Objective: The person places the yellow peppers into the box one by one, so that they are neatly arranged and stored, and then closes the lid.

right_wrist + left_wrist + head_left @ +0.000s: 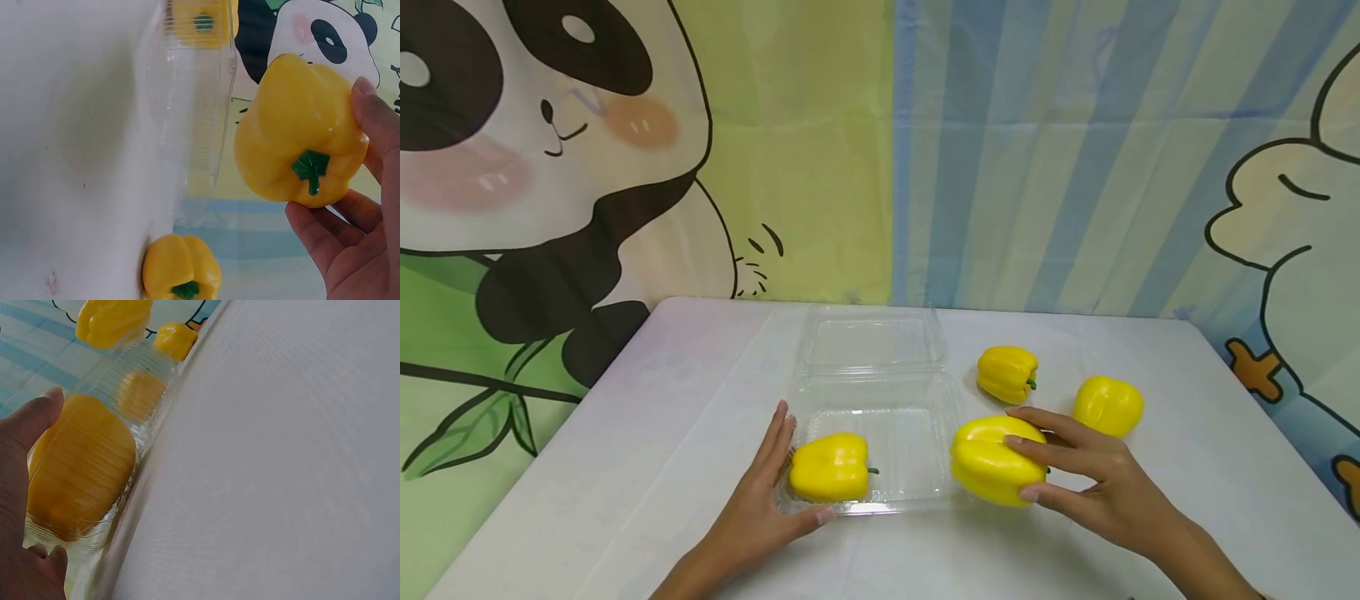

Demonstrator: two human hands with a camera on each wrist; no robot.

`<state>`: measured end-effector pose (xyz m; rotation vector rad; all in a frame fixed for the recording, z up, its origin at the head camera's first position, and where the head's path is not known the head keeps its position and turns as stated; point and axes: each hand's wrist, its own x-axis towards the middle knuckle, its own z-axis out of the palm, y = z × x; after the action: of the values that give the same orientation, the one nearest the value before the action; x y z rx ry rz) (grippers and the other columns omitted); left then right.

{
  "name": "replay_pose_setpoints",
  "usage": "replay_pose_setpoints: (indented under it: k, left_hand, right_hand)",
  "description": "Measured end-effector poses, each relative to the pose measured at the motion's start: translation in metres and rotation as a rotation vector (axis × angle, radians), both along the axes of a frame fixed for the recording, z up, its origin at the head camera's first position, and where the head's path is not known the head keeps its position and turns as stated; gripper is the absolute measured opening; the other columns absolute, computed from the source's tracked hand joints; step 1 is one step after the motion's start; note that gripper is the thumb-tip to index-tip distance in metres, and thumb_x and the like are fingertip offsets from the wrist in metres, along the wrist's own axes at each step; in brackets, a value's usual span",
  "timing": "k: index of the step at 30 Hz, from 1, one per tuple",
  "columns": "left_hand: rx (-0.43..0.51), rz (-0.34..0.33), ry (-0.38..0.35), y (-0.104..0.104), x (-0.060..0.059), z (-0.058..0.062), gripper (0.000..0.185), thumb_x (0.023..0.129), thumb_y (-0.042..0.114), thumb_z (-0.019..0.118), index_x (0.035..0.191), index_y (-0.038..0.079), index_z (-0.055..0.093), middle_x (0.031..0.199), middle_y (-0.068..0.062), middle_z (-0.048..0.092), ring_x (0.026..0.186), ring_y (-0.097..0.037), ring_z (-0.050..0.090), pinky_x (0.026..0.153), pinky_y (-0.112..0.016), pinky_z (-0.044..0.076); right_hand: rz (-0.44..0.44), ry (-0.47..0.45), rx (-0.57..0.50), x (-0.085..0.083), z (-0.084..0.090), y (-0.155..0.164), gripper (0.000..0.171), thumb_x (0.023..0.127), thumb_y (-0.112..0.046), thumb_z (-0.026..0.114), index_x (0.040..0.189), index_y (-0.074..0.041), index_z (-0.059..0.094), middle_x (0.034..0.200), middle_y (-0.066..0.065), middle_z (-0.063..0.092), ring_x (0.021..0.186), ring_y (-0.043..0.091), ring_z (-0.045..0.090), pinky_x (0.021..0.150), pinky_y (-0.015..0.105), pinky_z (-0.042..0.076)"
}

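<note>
A yellow bell pepper (996,460) is sitting in my right hand (1093,483), fingers curling round it just beside the clear clamshell container (910,442) on the counter (625,467). My left hand (760,500) is resting flat-fingered against the container's left wall, beside another pepper (829,467) inside.

- White table (625,467): fills the lower frame.
- Panda backdrop (550,150): upper left.
- Blue striped backdrop (1075,167): upper right.
- Two loose yellow peppers (1007,373) (1108,405): right of centre.

no readable text, label, brand or number shows anywhere; the backdrop bears only cartoon drawings, without any lettering.
</note>
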<state>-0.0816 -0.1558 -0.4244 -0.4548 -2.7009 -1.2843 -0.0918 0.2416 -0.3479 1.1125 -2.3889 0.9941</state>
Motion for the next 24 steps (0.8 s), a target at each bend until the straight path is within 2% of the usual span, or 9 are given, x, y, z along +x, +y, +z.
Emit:
replay_pose_setpoints:
  k: [7, 11, 24]
  left_hand:
    - [-0.008, -0.003, 0.008, -0.001, 0.0, -0.002, 0.113, 0.074, 0.047, 0.082, 0.157, 0.013, 0.012, 0.163, 0.007, -0.005, 0.141, -0.033, 0.028, 0.101, -0.043, 0.036]
    - [-0.005, -0.007, 0.008, -0.001, -0.001, -0.003, 0.113, 0.074, 0.048, 0.082, 0.157, 0.011, 0.013, 0.163, 0.008, -0.004, 0.141, -0.031, 0.027, 0.103, -0.045, 0.034]
    - [-0.012, 0.001, 0.008, -0.001, 0.0, 0.0, 0.114, 0.074, 0.048, 0.082, 0.156, 0.007, 0.016, 0.163, 0.007, -0.004, 0.14, -0.032, 0.029, 0.102, -0.044, 0.034]
  right_hand:
    - [0.079, 0.046, -0.067, -0.006, -0.007, -0.007, 0.056, 0.073, -0.011, 0.085, 0.125, -0.007, 0.067, 0.134, 0.017, 0.056, 0.123, 0.017, 0.053, 0.094, 0.017, 0.044]
    - [0.066, 0.008, -0.055, -0.005, -0.008, -0.009, 0.057, 0.072, -0.011, 0.085, 0.126, -0.01, 0.067, 0.134, 0.013, 0.056, 0.121, 0.015, 0.053, 0.094, 0.016, 0.044]
    - [0.147, 0.07, -0.11, -0.016, -0.011, -0.026, 0.05, 0.079, -0.021, 0.08, 0.124, -0.006, 0.067, 0.133, 0.019, 0.056, 0.124, 0.023, 0.052, 0.099, 0.02, 0.042]
